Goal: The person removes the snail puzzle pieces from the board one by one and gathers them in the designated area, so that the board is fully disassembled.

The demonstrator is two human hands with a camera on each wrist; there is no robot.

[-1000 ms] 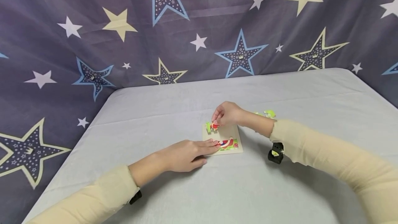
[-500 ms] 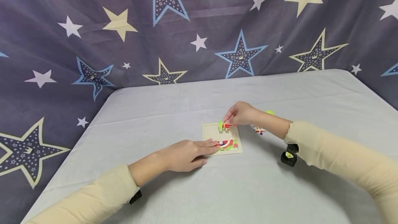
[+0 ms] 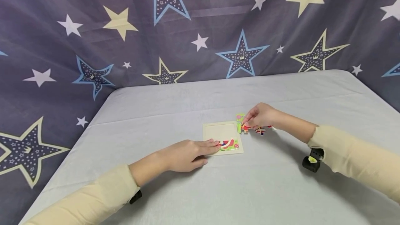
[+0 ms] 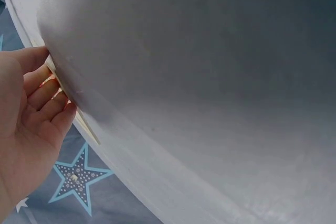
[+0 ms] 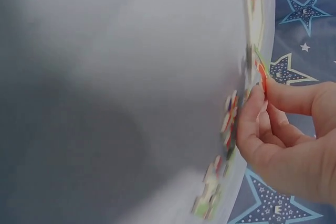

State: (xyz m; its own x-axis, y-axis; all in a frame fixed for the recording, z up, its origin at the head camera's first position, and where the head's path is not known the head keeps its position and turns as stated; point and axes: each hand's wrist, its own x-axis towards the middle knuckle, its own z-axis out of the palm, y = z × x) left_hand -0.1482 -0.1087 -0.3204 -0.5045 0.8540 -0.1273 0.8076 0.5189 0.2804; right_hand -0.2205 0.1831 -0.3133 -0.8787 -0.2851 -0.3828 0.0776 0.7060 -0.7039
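A square pale jigsaw tray [image 3: 218, 132] lies on the table, with colourful pieces [image 3: 229, 144] fitted along its near side. My left hand [image 3: 187, 155] rests on the tray's near-left part, fingers extended over those pieces; in the left wrist view, the left hand [image 4: 39, 111] has its fingers straight at the tray's edge [image 4: 86, 128]. Thumb and fingers of my right hand [image 3: 264, 115] pinch a red and green puzzle piece [image 3: 245, 128] just beyond the tray's right edge. The right wrist view shows this puzzle piece [image 5: 262, 72] between thumb and forefinger.
Loose puzzle pieces [image 3: 260, 130] lie right of the tray, partly under the right hand. A green piece with a pink spot [image 3: 240, 116] is near the tray's far right corner. More loose pieces [image 5: 209, 192] show in the right wrist view. A starry curtain [image 3: 200, 20] hangs behind.
My right hand has moved right, carrying the pinched puzzle piece from above the tray's far left part to beyond its right edge. The left hand has stayed in place.
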